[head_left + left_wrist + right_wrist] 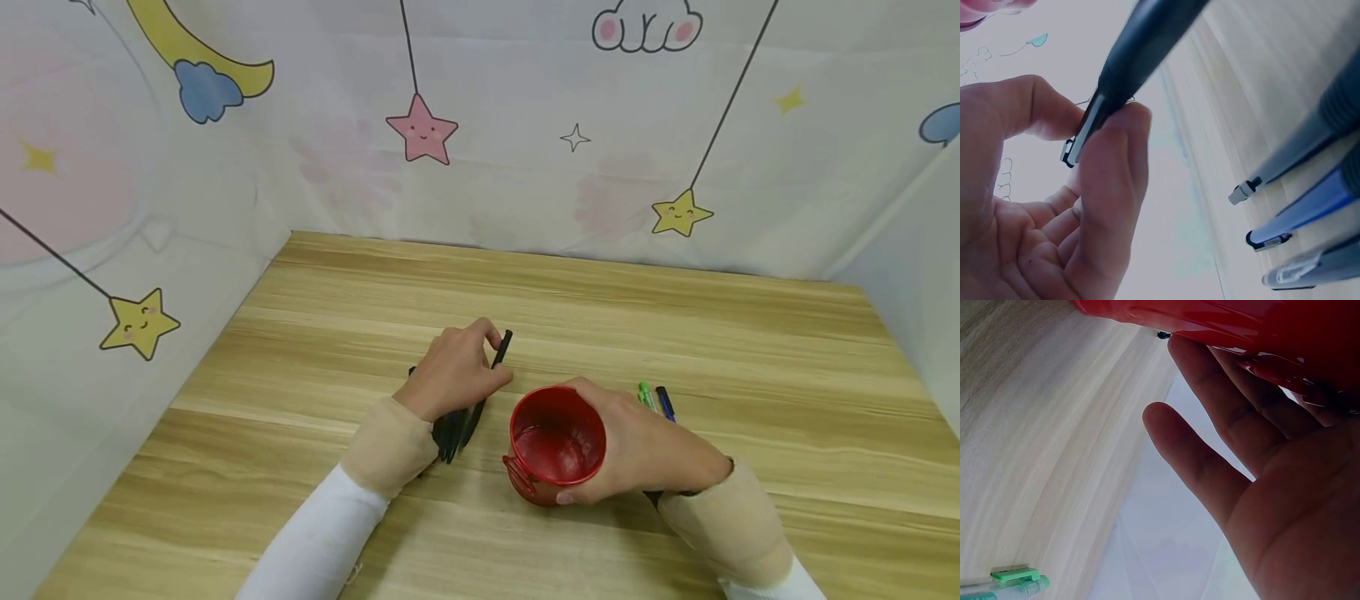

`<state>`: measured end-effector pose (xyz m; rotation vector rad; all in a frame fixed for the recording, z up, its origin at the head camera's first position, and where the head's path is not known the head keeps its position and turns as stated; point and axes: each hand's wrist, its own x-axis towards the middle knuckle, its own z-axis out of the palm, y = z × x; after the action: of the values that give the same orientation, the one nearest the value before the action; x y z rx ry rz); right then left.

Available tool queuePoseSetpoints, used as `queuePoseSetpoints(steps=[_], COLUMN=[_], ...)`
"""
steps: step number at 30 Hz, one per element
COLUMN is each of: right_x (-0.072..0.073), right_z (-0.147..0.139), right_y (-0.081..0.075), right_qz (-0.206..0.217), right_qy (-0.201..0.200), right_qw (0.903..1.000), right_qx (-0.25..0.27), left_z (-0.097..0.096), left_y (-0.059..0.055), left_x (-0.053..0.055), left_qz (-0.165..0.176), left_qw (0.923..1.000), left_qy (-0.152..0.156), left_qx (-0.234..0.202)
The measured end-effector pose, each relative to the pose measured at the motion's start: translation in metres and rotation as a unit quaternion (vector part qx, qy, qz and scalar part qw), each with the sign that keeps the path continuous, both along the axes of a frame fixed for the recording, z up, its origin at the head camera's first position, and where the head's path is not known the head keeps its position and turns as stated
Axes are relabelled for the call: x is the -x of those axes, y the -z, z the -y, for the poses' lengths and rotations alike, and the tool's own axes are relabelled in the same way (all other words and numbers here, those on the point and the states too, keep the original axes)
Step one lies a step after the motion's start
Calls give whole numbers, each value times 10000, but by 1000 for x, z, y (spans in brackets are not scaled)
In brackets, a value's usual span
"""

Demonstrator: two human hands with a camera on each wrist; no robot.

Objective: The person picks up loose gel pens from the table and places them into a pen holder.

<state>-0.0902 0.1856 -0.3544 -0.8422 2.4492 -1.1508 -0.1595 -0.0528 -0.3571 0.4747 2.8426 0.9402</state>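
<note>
My left hand pinches a black pen between thumb and fingertips, raised over the table; the left wrist view shows the grip near its clip end. Below that hand lie several more pens, partly hidden by it, among them a blue pen and dark ones beside it. To the right, my right hand grips a red cup around its far and right sides. The cup's mouth faces up, with nothing visible inside, and a small loop sits on its left side.
Just beyond the right hand lie a green clear-barrelled pen and a blue pen with a black end, both partly hidden. The wood-grain table meets a white printed cloth along its back and sides.
</note>
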Motion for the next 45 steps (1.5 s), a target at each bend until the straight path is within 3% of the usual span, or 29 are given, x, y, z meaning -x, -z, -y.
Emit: queuePoseSetpoints(steps=[45], right_x=[0], right_z=[1], right_y=[0], right_qz=[-42], right_qy=[32], right_qw=[10000], right_qx=[73], left_z=[1], left_y=[-14], left_x=[-3], left_qz=[-348], left_qw=[9952], left_qy=[-318], left_qx=[-858])
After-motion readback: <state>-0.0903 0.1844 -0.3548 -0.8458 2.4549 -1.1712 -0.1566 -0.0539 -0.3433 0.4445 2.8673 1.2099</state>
